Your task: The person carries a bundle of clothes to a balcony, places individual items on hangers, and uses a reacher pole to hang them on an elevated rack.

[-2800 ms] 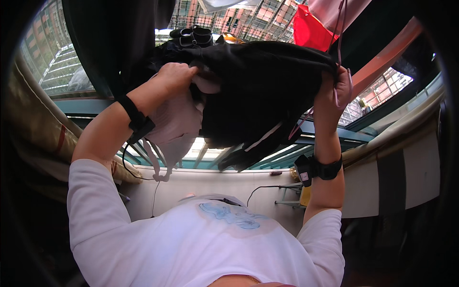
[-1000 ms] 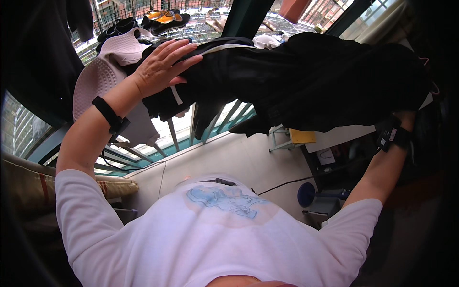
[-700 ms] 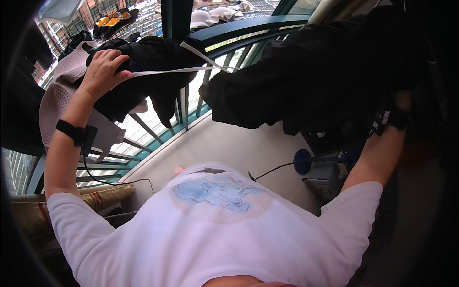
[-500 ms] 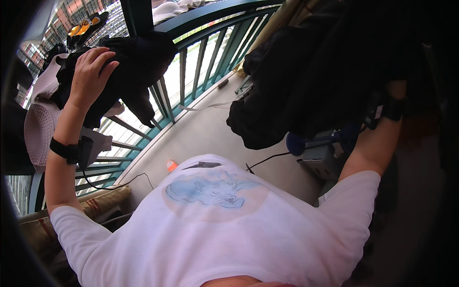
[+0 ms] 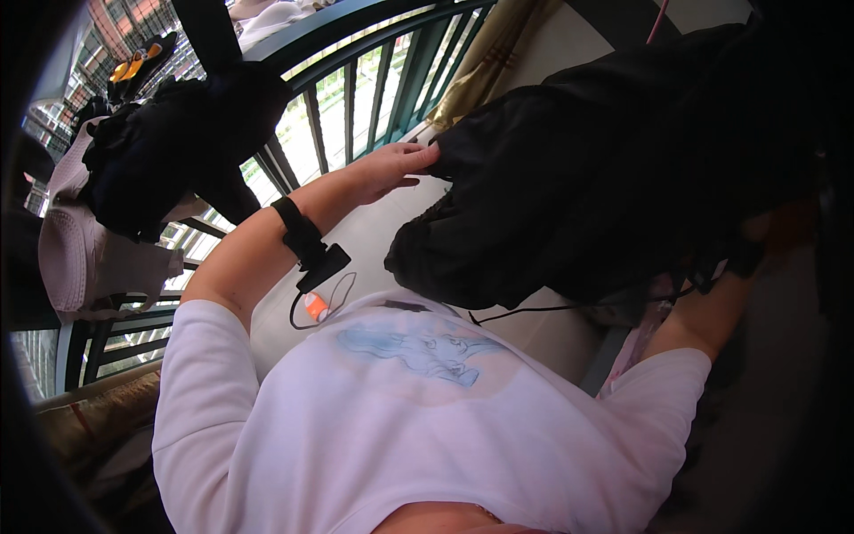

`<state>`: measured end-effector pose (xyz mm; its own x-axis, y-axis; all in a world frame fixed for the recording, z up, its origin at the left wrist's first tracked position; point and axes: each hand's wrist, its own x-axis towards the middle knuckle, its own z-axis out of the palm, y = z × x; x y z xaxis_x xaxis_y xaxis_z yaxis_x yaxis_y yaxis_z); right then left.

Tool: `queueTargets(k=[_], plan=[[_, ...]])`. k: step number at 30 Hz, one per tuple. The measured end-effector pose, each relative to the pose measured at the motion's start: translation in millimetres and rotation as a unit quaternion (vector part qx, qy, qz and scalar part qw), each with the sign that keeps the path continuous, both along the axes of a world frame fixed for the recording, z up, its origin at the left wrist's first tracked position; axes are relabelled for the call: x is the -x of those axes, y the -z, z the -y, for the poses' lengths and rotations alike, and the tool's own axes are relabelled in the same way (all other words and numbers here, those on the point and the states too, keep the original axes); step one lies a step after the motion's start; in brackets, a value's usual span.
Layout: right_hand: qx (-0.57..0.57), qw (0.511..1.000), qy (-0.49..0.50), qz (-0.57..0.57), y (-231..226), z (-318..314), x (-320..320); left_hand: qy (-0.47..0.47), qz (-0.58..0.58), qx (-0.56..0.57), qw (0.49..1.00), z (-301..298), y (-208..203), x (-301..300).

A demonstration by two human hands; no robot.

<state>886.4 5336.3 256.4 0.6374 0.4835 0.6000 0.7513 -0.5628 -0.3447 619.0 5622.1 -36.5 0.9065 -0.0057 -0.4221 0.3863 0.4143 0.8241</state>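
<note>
Floor (image 5: 369, 236), pale, runs below; teal railing (image 5: 338, 31) curves behind; and filling the right side, up above that floor, it's the black garment (image 5: 578, 178), heavily bunched! Over left, more dark cloth (image 5: 178, 142) at the railing, a pale pink moulded piece (image 5: 76, 258) beside it. Now the hands: right hand lost in cloth and shadow, grip impossible to tell; left hand (image 5: 391, 169) half open, thumb and fingertips at the garment's left edge, a true pinch unclear. Best play, I'd say: gather a firm fold, lift both ends evenly, trail nothing.
</note>
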Motion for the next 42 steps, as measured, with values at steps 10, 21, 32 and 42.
queueTargets(k=[10,21,32,42], plan=[[0.034,0.954,0.016,-0.298,134.1,63.6,18.4,-0.16,0.016,-0.285,0.945,-20.5,7.4,-23.0],[-0.128,0.787,-0.14,-0.587,252.0,9.9,-7.3,-0.194,0.189,-0.324,0.906,-5.8,-85.5,-38.0],[-0.165,0.809,-0.31,-0.472,242.5,-96.4,119.9,-0.264,0.106,-0.146,0.947,42.1,-108.0,-70.5],[-0.045,0.84,-0.318,-0.438,284.6,-102.4,103.7,-0.313,0.117,-0.128,0.934,25.2,-116.7,-63.7]])
